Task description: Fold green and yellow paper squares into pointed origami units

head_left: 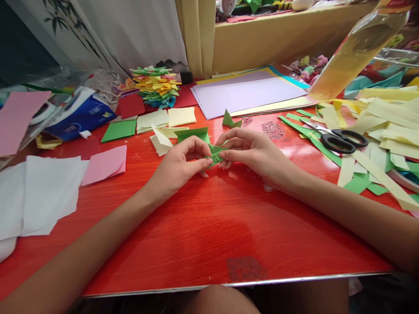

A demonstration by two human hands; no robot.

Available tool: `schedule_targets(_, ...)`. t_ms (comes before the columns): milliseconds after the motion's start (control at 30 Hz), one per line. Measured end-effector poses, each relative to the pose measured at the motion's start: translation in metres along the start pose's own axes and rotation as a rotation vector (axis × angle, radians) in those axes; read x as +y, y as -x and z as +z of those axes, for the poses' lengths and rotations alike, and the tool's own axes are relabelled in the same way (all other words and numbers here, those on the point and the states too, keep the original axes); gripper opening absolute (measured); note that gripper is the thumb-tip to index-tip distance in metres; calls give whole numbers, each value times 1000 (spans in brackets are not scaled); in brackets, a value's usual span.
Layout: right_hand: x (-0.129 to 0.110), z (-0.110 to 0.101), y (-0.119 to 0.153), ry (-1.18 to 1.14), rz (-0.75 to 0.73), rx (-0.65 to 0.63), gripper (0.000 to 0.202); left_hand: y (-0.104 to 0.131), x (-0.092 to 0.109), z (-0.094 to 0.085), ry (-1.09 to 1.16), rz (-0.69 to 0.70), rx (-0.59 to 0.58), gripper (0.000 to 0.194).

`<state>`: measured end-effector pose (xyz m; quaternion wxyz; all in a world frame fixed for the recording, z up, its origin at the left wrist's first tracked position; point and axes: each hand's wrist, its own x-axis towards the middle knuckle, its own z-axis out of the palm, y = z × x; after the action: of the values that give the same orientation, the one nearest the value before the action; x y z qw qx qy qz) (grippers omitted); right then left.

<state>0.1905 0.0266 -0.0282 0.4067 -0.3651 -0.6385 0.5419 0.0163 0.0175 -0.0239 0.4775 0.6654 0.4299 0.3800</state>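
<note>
- One bare knee (219, 302), foremost, below the near edge of the table.
- One glossy red wood-grain table (183, 244), its near surface bare between the forearms.
- One small folded piece of bright green paper (215, 153), raised between both hands at mid-table; layers angular, final outline partly hidden by fingers.
- One left hand (183, 163): thumb and forefinger pinching the paper's left side, other fingers curled; whether those also bear on it, cannot tell.
- One right hand (250, 147): thumb laid over the right side, forefinger arched above, remaining fingers bent beneath; grasp light by appearance.
- Handling note, by judgement: align edges and points before pressing; let one hand anchor the layers while the other thumb runs each crease from centre outward. Firm nail pressure should suit thin paper; forcing a tight corner could tear it. Resting the piece on the table might sharpen creases.
- One flat green paper piece (193, 134), just behind the left hand.
- One pale cream folded paper (161, 140), open-angled, beside it.
- One pointed green folded paper form (227, 118), standing beyond the right hand.
- One pair of black-handled scissors (342, 139), resting among paper strips, right.
</note>
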Motion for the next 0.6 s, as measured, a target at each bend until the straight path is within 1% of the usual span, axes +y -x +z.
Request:
schedule_targets(200, 2, -1, -1, 12, -23, -22, 17, -1, 1, 1, -6, -7, 18, 18)
schedule_targets(433, 1, 0, 0, 18, -31, -49, 18, -2, 1, 1, -24, 7, 47, 18)
schedule_targets(600, 2, 1, 0, 25, -27, -28, 12, -2, 0, 1, -82, 34, 50, 18)
